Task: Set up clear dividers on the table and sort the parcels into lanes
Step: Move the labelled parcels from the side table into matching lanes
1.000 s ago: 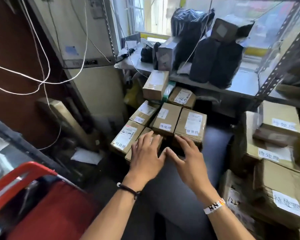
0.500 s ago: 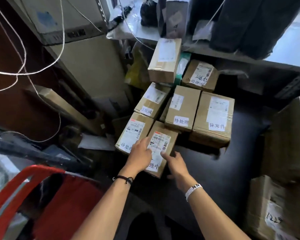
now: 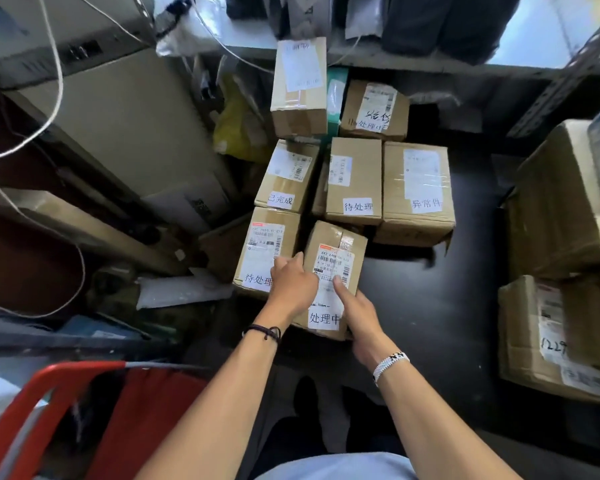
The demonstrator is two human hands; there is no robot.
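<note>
"What kind of room is this?"

"A crowded store room. In the middle is a dark worktop (image 3: 430,299) with brown boxes lined up on it."

"Which box do the hands have?"

"The near box (image 3: 338,244), at the front of the worktop. The left hand (image 3: 293,282) curls its fingers over the box's left edge, in the gap beside the left front box (image 3: 267,237). The right hand (image 3: 359,317) grips the right side, with its thumb lying on the white label."

"What is behind it?"

"A back row of boxes (image 3: 355,181), close together, each with a white tag. Past them, two more boxes sit below a grey shelf (image 3: 430,62) that holds dark bags (image 3: 447,22)."

"And around the sides?"

"White cords (image 3: 58,81) hang on the left, and a red frame (image 3: 66,379) is low down there. On the right stands a stack of big boxes (image 3: 561,202), well apart from the near box."
</note>
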